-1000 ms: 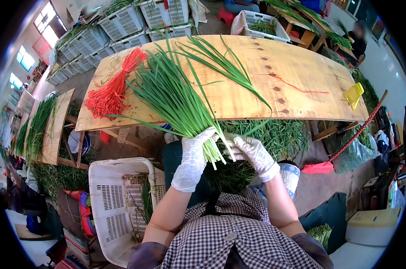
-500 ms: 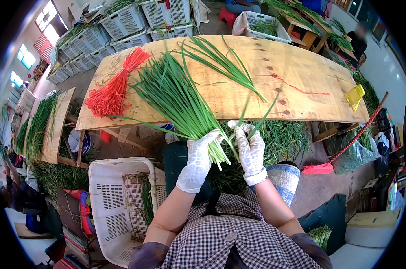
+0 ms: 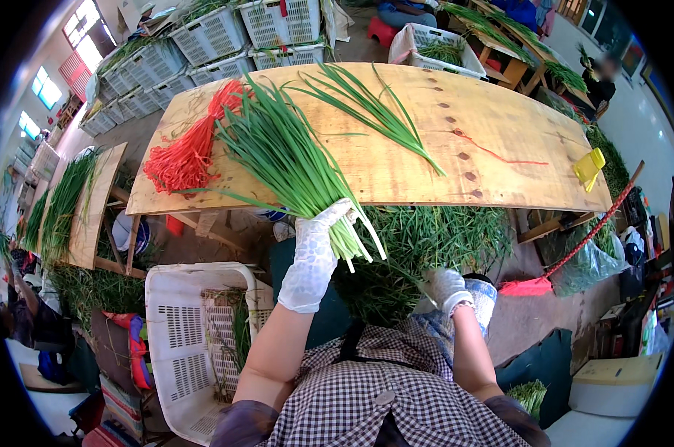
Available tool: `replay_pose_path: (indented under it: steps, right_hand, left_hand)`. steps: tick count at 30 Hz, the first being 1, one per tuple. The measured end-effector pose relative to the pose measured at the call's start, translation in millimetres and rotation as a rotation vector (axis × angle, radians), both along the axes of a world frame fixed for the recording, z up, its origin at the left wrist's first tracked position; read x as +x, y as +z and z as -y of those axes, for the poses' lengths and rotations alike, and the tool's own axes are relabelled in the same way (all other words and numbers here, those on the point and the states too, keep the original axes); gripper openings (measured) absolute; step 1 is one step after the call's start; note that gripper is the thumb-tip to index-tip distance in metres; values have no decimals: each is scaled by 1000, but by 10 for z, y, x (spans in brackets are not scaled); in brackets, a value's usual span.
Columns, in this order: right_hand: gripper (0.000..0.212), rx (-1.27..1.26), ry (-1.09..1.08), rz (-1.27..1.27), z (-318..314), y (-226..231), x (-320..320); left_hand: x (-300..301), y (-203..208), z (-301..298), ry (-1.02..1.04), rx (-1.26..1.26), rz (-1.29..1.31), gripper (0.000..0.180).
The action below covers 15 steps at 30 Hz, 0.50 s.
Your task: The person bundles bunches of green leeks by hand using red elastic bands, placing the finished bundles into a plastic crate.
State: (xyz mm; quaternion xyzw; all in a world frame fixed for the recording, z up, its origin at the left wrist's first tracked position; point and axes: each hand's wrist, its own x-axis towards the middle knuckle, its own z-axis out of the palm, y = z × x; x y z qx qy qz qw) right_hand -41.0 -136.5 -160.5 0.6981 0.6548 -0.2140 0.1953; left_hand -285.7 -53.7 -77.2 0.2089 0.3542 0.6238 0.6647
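Note:
My gloved left hand [image 3: 315,249] is closed round the pale lower stalks of a thick bunch of garlic chives [image 3: 285,149]. The leaves fan up and left over the wooden table, past its near edge. Lower down, my gloved right hand [image 3: 446,289] is beside a heap of loose greens [image 3: 445,235] and the rim of a blue-and-white bucket [image 3: 483,298]; its fingers are smeared by motion. A smaller spray of chives [image 3: 385,119] lies on the tabletop [image 3: 419,179], right of the bunch. Red ties [image 3: 184,153] lie in a bundle at the table's left.
A single red tie [image 3: 493,153] and a yellow object [image 3: 589,167] lie on the table's right side. At lower left stands a white plastic crate [image 3: 177,350] with scraps inside. Stacked crates [image 3: 277,26] line the back, and a person [image 3: 601,78] sits far right.
My right hand has moved away from the stalks, down and to the right, toward the heap by the bucket. My left hand keeps hold of the bunch and has shifted slightly left.

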Motion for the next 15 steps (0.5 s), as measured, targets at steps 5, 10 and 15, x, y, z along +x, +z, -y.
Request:
replay_pose_path:
  steps: [5, 10, 15]
  right_hand:
    - [30, 465, -278, -1433, -103, 688, -519]
    - [32, 758, 270, -758, -280, 1132, -561]
    - [30, 1197, 3, -47, -1131, 1075, -44]
  left_hand:
    - [213, -41, 106, -32, -87, -96, 21]
    - [201, -55, 235, -189, -81, -74, 24]
    - [-57, 201, 342, -172, 157, 85, 34]
